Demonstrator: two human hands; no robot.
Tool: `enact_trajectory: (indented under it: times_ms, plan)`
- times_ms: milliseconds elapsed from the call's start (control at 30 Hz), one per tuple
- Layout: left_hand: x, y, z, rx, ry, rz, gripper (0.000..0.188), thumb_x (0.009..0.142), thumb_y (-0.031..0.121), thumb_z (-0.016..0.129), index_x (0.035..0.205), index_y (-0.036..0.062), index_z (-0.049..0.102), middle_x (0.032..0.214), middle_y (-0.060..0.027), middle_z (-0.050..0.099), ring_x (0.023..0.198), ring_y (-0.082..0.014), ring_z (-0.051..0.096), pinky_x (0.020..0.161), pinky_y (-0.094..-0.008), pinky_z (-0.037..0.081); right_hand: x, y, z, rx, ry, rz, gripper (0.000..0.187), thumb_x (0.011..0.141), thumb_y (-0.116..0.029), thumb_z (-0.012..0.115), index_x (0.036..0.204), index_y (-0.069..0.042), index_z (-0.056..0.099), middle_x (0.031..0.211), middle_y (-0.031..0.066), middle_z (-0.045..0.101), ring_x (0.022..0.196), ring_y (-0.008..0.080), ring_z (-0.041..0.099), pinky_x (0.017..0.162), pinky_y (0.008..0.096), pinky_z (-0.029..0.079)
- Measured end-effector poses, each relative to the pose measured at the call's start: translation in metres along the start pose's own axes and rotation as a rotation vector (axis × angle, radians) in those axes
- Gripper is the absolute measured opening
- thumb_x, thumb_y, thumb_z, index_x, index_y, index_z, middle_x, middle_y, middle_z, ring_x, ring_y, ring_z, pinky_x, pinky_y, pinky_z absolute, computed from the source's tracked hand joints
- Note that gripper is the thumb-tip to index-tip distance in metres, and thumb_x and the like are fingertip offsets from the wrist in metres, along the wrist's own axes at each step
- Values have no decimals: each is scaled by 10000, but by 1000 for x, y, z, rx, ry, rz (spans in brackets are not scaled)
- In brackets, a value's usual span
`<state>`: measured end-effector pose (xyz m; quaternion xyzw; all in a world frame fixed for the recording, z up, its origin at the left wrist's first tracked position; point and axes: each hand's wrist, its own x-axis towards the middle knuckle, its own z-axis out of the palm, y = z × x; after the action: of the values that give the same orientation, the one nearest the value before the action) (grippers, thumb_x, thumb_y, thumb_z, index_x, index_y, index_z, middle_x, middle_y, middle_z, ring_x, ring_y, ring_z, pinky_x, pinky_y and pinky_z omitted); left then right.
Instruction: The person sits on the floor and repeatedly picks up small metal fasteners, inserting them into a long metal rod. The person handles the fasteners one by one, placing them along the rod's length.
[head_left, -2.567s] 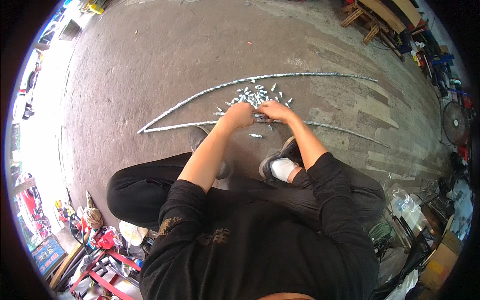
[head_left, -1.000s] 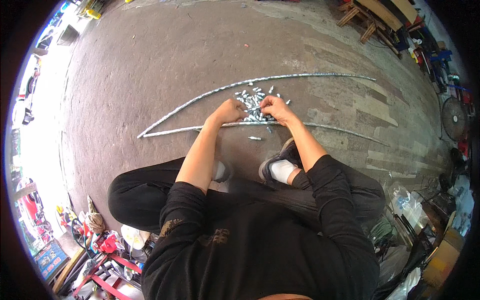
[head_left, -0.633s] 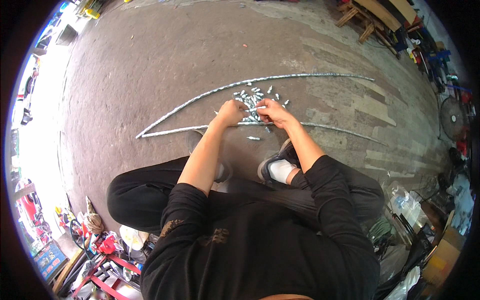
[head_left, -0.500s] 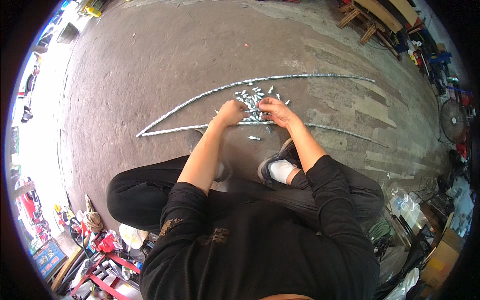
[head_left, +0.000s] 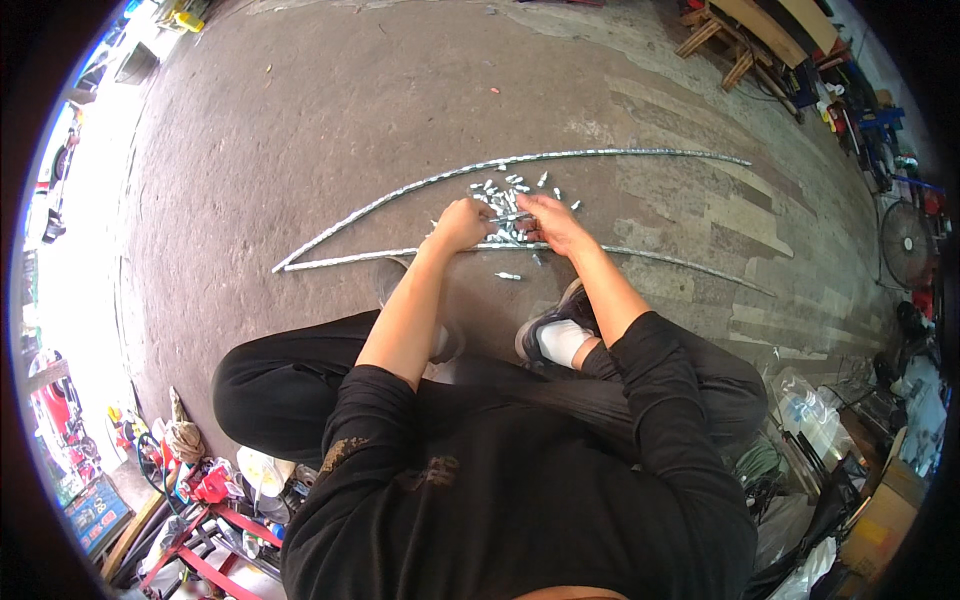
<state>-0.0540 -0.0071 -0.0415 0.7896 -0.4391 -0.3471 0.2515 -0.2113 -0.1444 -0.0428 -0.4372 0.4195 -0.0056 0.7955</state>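
Observation:
Over a heap of small silver metal fittings (head_left: 512,236) on the floor, my two hands face each other. Between them runs a slim silver metal fitting (head_left: 511,217). My left hand (head_left: 462,226) is closed on its left end, the fingertips partly hidden behind the knuckles. The fingers of my right hand (head_left: 556,224) curl round the right end. Passing just under both hands is the nearer of two long rows of silver pieces (head_left: 350,260). The farther row (head_left: 420,184) arcs behind the heap. A single fitting (head_left: 508,276) lies apart, nearer to me.
My shoe (head_left: 548,330) and crossed legs are close to the near row. At the far right stand a wooden bench (head_left: 745,45) and a fan (head_left: 907,242). Clutter with red straps (head_left: 215,570) fills the lower left; a cardboard box (head_left: 880,530) is at the lower right.
The fingers of my right hand have spread a little and shifted around the fitting. My left hand stays almost in place, and the rows on the floor are unchanged.

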Motion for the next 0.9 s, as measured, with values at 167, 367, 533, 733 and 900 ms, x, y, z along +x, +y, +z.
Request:
enact_trajectory:
  times_ms: [167, 367, 533, 733, 900]
  plan:
    - [0, 2, 5, 6, 7, 38, 325, 707, 194, 779, 1002, 67, 727, 889, -162, 702, 821, -271, 675, 747, -356, 514, 14, 12, -20, -236, -139, 108, 243, 889, -280, 662, 954, -56, 595, 833, 22, 605, 704, 110, 572, 561, 240, 444]
    - [5, -3, 3, -60, -18, -28, 308, 703, 181, 778, 985, 64, 728, 876, -156, 701, 821, -264, 675, 745, -363, 515, 8, 8, -15, 55, -227, -65, 189, 851, -159, 679, 1009, -105, 588, 852, 10, 612, 828, 137, 612, 618, 268, 474]
    - [-1, 7, 3, -37, 12, -14, 309, 701, 176, 777, 982, 59, 726, 861, -146, 703, 806, -255, 673, 722, -358, 513, 1, -3, -8, -152, 61, 229, 283, 921, -351, 614, 974, -74, 597, 698, 44, 609, 542, 132, 572, 454, 253, 399]
    - [3, -6, 10, -97, -59, -54, 290, 744, 212, 760, 959, 21, 717, 772, -123, 688, 678, -204, 653, 643, -330, 510, 13, 15, -13, -128, -119, -69, 146, 912, -169, 625, 986, -46, 596, 736, 33, 605, 598, 89, 540, 525, 226, 423]
    - [-2, 2, -11, -611, -354, -334, 229, 882, 213, 639, 876, -10, 687, 716, -97, 674, 545, -147, 591, 494, -285, 457, 7, 8, -7, -74, -146, -290, 203, 816, 60, 608, 1003, -15, 589, 898, 54, 621, 778, 120, 578, 682, 236, 471]
